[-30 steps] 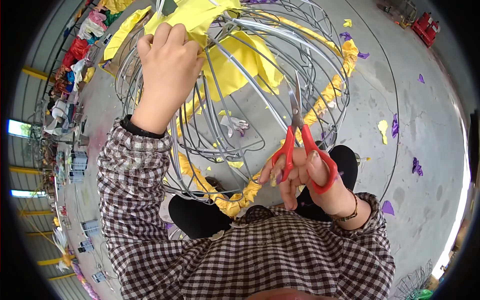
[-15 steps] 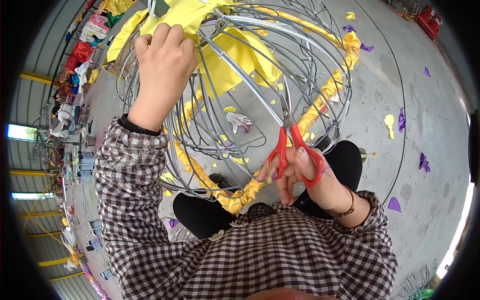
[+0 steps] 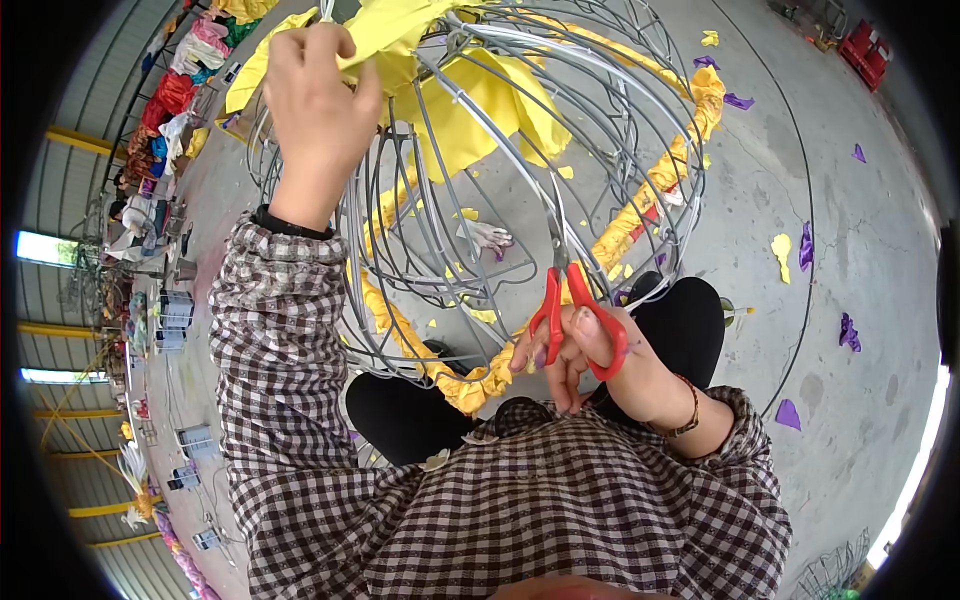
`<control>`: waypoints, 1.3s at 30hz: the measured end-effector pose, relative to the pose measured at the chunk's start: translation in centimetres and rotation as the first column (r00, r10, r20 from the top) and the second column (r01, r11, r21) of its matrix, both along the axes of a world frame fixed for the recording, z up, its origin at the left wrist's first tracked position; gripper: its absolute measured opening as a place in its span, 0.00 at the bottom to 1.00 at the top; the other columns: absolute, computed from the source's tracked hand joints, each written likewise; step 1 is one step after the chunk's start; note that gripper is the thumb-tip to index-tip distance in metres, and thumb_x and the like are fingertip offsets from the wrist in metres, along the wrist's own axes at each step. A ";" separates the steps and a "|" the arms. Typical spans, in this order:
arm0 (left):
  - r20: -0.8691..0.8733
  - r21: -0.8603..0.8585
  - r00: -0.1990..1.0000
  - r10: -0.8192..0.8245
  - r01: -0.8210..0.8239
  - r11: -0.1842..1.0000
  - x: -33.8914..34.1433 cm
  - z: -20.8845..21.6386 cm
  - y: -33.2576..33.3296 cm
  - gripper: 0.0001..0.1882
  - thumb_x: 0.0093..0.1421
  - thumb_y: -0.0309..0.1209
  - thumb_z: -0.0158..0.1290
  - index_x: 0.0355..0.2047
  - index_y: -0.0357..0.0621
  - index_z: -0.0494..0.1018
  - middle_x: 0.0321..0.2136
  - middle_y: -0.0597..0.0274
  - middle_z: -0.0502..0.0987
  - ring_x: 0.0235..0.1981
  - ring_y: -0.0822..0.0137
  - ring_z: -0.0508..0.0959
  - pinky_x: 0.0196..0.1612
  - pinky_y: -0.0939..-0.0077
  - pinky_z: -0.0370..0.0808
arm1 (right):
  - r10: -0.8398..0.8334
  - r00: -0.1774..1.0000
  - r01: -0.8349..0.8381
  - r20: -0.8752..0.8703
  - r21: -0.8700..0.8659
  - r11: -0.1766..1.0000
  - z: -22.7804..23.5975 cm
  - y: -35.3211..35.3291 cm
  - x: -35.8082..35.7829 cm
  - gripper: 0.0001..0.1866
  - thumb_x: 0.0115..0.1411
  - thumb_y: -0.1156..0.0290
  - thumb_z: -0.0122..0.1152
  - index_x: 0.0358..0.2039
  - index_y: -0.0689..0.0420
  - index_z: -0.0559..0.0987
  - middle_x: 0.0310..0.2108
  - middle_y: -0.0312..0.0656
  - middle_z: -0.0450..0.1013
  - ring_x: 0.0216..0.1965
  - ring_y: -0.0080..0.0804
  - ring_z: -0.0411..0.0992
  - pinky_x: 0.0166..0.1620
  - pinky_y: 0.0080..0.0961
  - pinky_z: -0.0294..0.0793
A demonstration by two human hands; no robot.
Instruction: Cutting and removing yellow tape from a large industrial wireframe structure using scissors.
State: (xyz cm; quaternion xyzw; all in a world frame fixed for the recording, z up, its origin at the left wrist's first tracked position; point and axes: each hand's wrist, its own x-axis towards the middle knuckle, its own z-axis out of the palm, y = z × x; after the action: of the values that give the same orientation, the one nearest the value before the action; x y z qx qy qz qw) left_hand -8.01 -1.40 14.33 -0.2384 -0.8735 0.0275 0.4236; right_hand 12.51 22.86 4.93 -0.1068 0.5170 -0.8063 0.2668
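While right fingers grip red-handled metal scissors and half-curled left fingers meet yellow sheeting, hold unclear, a rounded grey wire frame obstructs twelve o'clock; purple scrap, three.

Purple scraps and apparently a glove lie on the floor.

On the scissors I see smooth metal blades and slightly glossy red plastic handles. The frame reads to me as dull grey metal wire. The yellow sheet looks thin and smooth with a soft sheen, like satin cloth; the yellow wrapping is crumpled and rough. I make out matt woven cloth in the checked shirt and matt, stained concrete in the floor.
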 end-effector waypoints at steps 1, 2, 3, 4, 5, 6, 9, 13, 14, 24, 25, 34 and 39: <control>-0.035 0.047 0.997 -0.070 0.072 0.996 0.1 0.4 -0.3 0.18 0.51 0.33 0.63 0.40 0.46 0.70 0.36 0.58 0.68 0.45 0.54 0.69 0.51 0.56 0.63 | -0.020 1.000 0.020 -0.010 -0.013 1.000 -0.3 0.2 0.1 0.33 0.72 0.47 0.36 0.34 0.67 0.76 0.16 0.41 0.71 0.16 0.23 0.70 0.22 0.18 0.70; -0.072 0.091 0.988 -0.139 0.145 0.985 0.1 0.9 -0.5 0.18 0.51 0.32 0.63 0.41 0.45 0.70 0.38 0.57 0.69 0.48 0.52 0.69 0.53 0.55 0.63 | -0.041 0.999 0.040 -0.019 -0.026 0.999 -0.6 0.4 0.2 0.33 0.72 0.47 0.37 0.34 0.67 0.76 0.15 0.41 0.71 0.16 0.23 0.70 0.22 0.18 0.70; -0.112 0.131 0.973 -0.204 0.218 0.967 0.2 1.1 -0.5 0.19 0.51 0.31 0.62 0.42 0.45 0.70 0.40 0.55 0.70 0.50 0.51 0.69 0.55 0.54 0.63 | -0.042 0.999 0.042 -0.018 -0.028 0.999 -0.8 0.6 0.3 0.33 0.72 0.47 0.37 0.34 0.67 0.76 0.15 0.41 0.71 0.16 0.23 0.70 0.22 0.18 0.70; -0.112 0.134 0.973 -0.200 0.215 0.967 0.5 1.0 0.1 0.19 0.51 0.31 0.62 0.42 0.45 0.70 0.40 0.55 0.70 0.50 0.51 0.69 0.55 0.54 0.63 | -0.048 0.999 0.048 0.008 -0.034 0.998 -1.0 0.7 0.1 0.32 0.72 0.47 0.36 0.34 0.66 0.76 0.16 0.41 0.71 0.16 0.23 0.70 0.22 0.18 0.70; -0.129 0.055 0.973 -0.192 0.200 0.978 0.9 0.7 1.3 0.18 0.51 0.29 0.61 0.42 0.45 0.71 0.42 0.55 0.70 0.52 0.50 0.68 0.56 0.54 0.63 | -0.054 0.998 0.055 0.035 -0.040 0.998 -1.1 0.9 0.0 0.32 0.73 0.47 0.36 0.34 0.66 0.76 0.16 0.41 0.71 0.16 0.23 0.70 0.22 0.18 0.70; -0.145 -0.024 0.972 -0.183 0.182 0.983 1.4 0.4 2.5 0.17 0.51 0.28 0.60 0.42 0.45 0.71 0.44 0.55 0.71 0.54 0.50 0.67 0.58 0.55 0.63 | -0.059 0.996 0.062 0.061 -0.046 0.997 -1.1 0.9 0.1 0.32 0.73 0.47 0.36 0.34 0.66 0.76 0.16 0.41 0.71 0.16 0.23 0.70 0.22 0.18 0.70; -0.204 0.001 0.913 -0.352 0.360 0.933 -1.3 -0.9 2.9 0.24 0.49 0.27 0.60 0.49 0.46 0.70 0.52 0.53 0.67 0.60 0.46 0.61 0.62 0.50 0.58 | -0.014 0.999 0.016 0.047 -0.042 0.999 -1.2 0.4 0.2 0.32 0.73 0.47 0.36 0.36 0.67 0.76 0.16 0.41 0.71 0.16 0.23 0.70 0.22 0.18 0.70; -0.223 0.212 0.681 -0.698 0.732 0.647 -3.5 -0.9 1.6 0.42 0.44 0.28 0.62 0.63 0.50 0.63 0.64 0.49 0.55 0.69 0.41 0.48 0.67 0.39 0.45 | 0.029 0.999 -0.029 0.026 -0.009 1.000 -0.8 0.2 0.7 0.32 0.73 0.48 0.36 0.38 0.67 0.77 0.16 0.41 0.71 0.16 0.23 0.70 0.22 0.18 0.70; -0.108 0.264 0.651 -0.751 0.747 0.610 -2.9 -0.3 1.5 0.44 0.44 0.27 0.62 0.64 0.51 0.61 0.66 0.49 0.52 0.70 0.41 0.46 0.68 0.41 0.44 | 0.033 0.999 -0.033 0.020 0.008 0.999 -0.8 0.3 0.8 0.32 0.73 0.48 0.36 0.38 0.67 0.77 0.16 0.40 0.71 0.16 0.23 0.70 0.22 0.18 0.70; -0.073 0.237 0.970 -0.232 0.242 0.941 2.6 4.9 1.8 0.32 0.46 0.22 0.55 0.55 0.46 0.66 0.62 0.45 0.57 0.65 0.40 0.55 0.66 0.46 0.53 | 0.043 0.998 -0.032 -0.042 0.245 0.969 1.3 1.7 -2.7 0.32 0.72 0.46 0.39 0.36 0.66 0.78 0.13 0.39 0.70 0.15 0.22 0.69 0.22 0.17 0.68; -0.043 0.247 0.970 -0.239 0.242 0.938 2.8 4.6 1.2 0.28 0.47 0.22 0.54 0.52 0.45 0.67 0.59 0.45 0.59 0.63 0.40 0.57 0.65 0.47 0.55 | 0.055 0.990 -0.013 -0.127 0.313 0.950 2.7 1.9 -3.9 0.33 0.71 0.45 0.40 0.36 0.66 0.78 0.13 0.39 0.70 0.14 0.22 0.69 0.21 0.17 0.68; -0.005 0.107 0.967 -0.256 0.255 0.961 1.6 0.9 -1.8 0.15 0.47 0.21 0.52 0.39 0.40 0.70 0.50 0.47 0.67 0.57 0.43 0.64 0.60 0.50 0.60 | 0.142 0.964 -0.245 0.225 0.542 0.804 10.4 -3.2 -14.1 0.39 0.64 0.32 0.39 0.30 0.63 0.72 0.28 0.54 0.78 0.08 0.32 0.67 0.12 0.23 0.66; -0.032 0.126 0.970 -0.243 0.245 0.961 1.3 0.3 -2.1 0.15 0.48 0.21 0.53 0.39 0.40 0.71 0.50 0.48 0.67 0.57 0.44 0.64 0.60 0.50 0.60 | 0.060 0.960 -0.231 0.273 0.652 0.722 10.7 -5.8 -15.9 0.40 0.62 0.29 0.39 0.28 0.61 0.70 0.24 0.54 0.77 0.07 0.33 0.67 0.11 0.24 0.66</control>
State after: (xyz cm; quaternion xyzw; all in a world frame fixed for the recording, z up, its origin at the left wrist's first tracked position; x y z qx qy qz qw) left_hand -6.73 -3.48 14.68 -0.3159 -0.8341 -0.0795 0.4453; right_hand -3.42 17.04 15.60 0.0522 0.7299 -0.5455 0.4086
